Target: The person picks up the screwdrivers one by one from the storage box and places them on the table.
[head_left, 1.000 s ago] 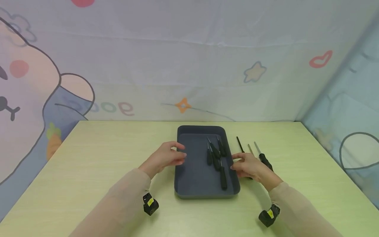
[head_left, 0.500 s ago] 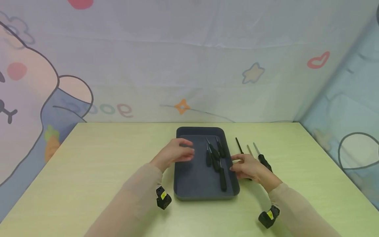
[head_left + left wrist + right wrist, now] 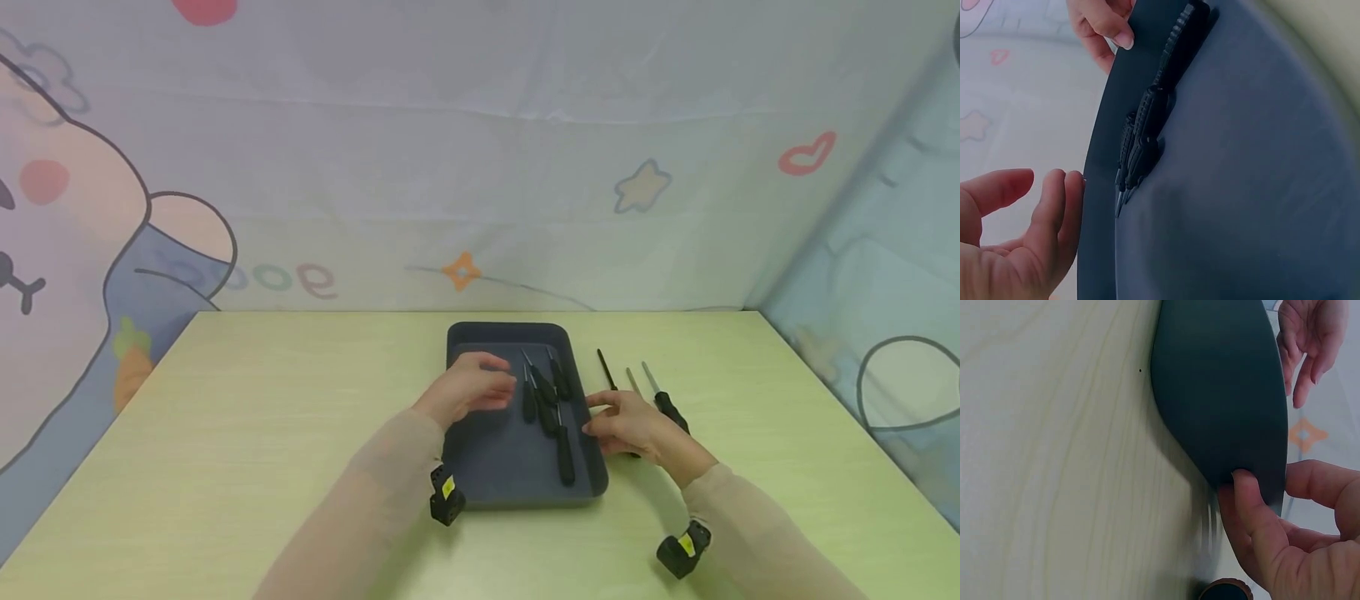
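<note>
On the desk (image 3: 262, 392), I log the tray (image 3: 495, 479), screwdrivers (image 3: 566, 458) lying toward its right side. Left hand (image 3: 472, 388) hovers over it, fingers loosely parted, holding nothing; right hand (image 3: 628, 423) pinches its right rim (image 3: 597, 467).

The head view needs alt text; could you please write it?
A left hand hovers above a dark grey rectangular tray of black-handled screwdrivers; the right hand grips its right edge, near more screwdrivers on a pale wooden table.
</note>
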{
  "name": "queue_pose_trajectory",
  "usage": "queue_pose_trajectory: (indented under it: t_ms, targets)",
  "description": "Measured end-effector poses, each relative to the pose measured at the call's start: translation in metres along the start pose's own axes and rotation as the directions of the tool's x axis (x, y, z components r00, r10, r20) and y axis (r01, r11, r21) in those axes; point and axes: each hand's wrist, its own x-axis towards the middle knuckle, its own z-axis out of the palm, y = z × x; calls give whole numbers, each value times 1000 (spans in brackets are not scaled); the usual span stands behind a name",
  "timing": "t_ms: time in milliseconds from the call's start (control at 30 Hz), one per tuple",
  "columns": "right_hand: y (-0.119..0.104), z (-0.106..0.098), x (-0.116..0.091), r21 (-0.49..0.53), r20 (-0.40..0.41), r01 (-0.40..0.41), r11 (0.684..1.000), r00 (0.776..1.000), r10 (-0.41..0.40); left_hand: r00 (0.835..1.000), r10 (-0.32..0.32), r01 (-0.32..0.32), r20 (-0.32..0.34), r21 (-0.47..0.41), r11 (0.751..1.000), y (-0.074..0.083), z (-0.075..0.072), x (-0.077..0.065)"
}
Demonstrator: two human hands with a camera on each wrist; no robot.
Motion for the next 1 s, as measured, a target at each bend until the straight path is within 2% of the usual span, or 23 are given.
queue_pose_trajectory:
  t_ms: [200, 600, 1000]
  targets:
    - [0, 0, -1, 2, 4, 15, 1000, 1000, -15, 1000, -20, 20, 1, -11, 1000, 4, 5, 8]
    - [0, 0, -1, 16, 2, 10, 1000, 1000, -10, 999, -42, 42, -22, -2, 999, 0, 17, 24]
    - [1, -2, 0, 21, 2, 11, 1000, 1000, -11, 995, -99, 99, -9, -15, 995, -4, 16, 36]
